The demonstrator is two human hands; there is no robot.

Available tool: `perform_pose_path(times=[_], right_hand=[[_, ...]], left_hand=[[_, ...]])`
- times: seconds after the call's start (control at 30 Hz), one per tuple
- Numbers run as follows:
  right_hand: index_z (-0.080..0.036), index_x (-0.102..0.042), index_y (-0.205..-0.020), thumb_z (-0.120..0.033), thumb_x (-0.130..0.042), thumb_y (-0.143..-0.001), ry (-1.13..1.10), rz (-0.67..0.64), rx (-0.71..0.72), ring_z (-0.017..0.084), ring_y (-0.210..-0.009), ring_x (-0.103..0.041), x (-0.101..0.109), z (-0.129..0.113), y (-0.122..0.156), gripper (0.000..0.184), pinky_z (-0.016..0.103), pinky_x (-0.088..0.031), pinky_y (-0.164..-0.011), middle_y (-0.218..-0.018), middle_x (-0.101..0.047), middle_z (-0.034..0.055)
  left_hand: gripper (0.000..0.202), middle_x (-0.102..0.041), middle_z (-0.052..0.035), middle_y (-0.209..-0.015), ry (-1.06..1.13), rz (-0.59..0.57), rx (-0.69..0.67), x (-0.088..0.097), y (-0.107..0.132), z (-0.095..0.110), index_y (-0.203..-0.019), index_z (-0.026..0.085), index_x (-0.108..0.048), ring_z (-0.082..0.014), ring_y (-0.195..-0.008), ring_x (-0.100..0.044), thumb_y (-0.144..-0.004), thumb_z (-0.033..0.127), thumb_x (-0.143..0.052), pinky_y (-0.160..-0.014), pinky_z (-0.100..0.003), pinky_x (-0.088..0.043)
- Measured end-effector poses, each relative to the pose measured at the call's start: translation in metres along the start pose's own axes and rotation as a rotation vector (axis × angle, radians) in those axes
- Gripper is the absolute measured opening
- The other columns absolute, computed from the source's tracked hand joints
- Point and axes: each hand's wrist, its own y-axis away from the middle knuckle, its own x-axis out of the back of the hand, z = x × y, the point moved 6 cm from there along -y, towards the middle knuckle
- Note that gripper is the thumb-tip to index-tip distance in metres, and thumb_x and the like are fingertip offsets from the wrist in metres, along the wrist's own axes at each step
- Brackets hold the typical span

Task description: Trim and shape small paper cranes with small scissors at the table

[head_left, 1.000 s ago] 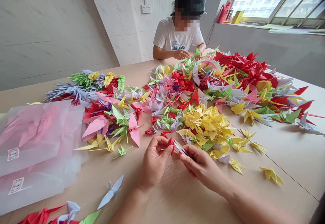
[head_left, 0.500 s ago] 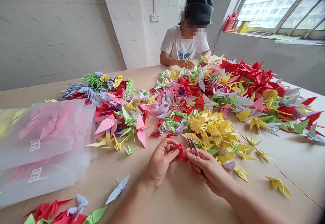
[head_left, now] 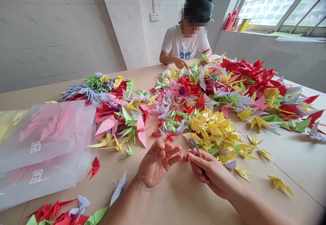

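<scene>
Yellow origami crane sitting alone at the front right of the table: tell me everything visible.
The yellow origami crane is folded plain paper with sharp pointed tips spread outward. It rests low on the pale wooden table, apart from the heaped cranes to its left, touching only the tabletop. Its finer creases are too small to make out.

The origami cranes (head_left: 211, 126) heaped across the middle are folded from thin, matt paper with crisp creases, and a small paper crane (head_left: 194, 147) at six o'clock shows the same dull finish. At eight o'clock, clear plastic bags (head_left: 43, 150) look glossy and slightly crinkled. The tabletop (head_left: 178, 208) is smooth and matt, pale wood or laminate. At eleven o'clock, wall tiles (head_left: 51, 24) look smooth and faintly shiny; the window frame (head_left: 277, 4) at one o'clock looks like metal.
</scene>
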Motion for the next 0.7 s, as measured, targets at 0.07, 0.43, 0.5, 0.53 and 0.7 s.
perform_pose_path(times=[0.07, 0.43, 0.5, 0.53, 0.7], right_hand=[[-0.017, -0.049, -0.078, -0.046, -0.059, -0.079, -0.005, -0.001, 0.003, 0.005, -0.044, -0.023, 0.000, 0.000, 0.000, 0.031, 0.021, -0.013, -0.041, -0.053, -0.032, -0.0075], [-0.016, -0.053, -0.084, -0.039, -0.061, -0.081, -0.142, 0.000, 0.019, 0.004, -0.043, -0.019, 0.002, -0.003, 0.003, 0.024, 0.020, -0.010, -0.040, -0.052, -0.032, -0.0080], [-0.016, -0.053, -0.084, -0.038, -0.061, -0.081, -0.162, 0.004, 0.021, 0.004, -0.043, -0.020, 0.002, -0.004, 0.004, 0.023, 0.020, -0.011, -0.040, -0.052, -0.033, -0.0078], [-0.016, -0.054, -0.086, -0.037, -0.061, -0.082, -0.168, 0.009, 0.024, 0.004, -0.044, -0.020, 0.003, -0.005, 0.004, 0.023, 0.020, -0.011, -0.040, -0.052, -0.033, -0.0076], [-0.017, -0.055, -0.099, -0.037, -0.059, -0.083, -0.186, 0.049, 0.027, 0.004, -0.044, -0.021, 0.007, -0.009, 0.006, 0.026, 0.019, -0.012, -0.040, -0.054, -0.037, -0.0067]], left_hand=[[0.022, -0.065, -0.0015, -0.088, -0.041, -0.041, 0.020, -0.010, -0.001, -0.004, -0.079, 0.025, -0.058, -0.0226, -0.091, -0.063, -0.066, 0.038, -0.070, -0.082, -0.043, -0.050], [0.013, -0.063, -0.0044, -0.086, -0.512, -0.039, -0.076, -0.031, -0.005, -0.005, -0.091, 0.018, -0.061, -0.0144, -0.078, -0.058, -0.080, 0.021, -0.054, -0.073, -0.027, -0.047], [0.014, -0.064, -0.0057, -0.087, -0.720, -0.131, -0.095, -0.041, -0.001, -0.011, -0.091, 0.018, -0.062, -0.0169, -0.082, -0.060, -0.080, 0.020, -0.054, -0.076, -0.029, -0.047], [0.014, -0.064, -0.0060, -0.087, -0.820, -0.166, -0.123, -0.045, 0.000, -0.014, -0.090, 0.018, -0.063, -0.0173, -0.082, -0.060, -0.080, 0.019, -0.053, -0.076, -0.029, -0.047], [0.015, -0.062, -0.0056, -0.093, -1.210, 0.073, -0.465, -0.036, 0.002, 0.004, -0.093, 0.020, -0.059, -0.0174, -0.088, -0.058, -0.082, 0.016, -0.049, -0.080, -0.030, -0.047]])
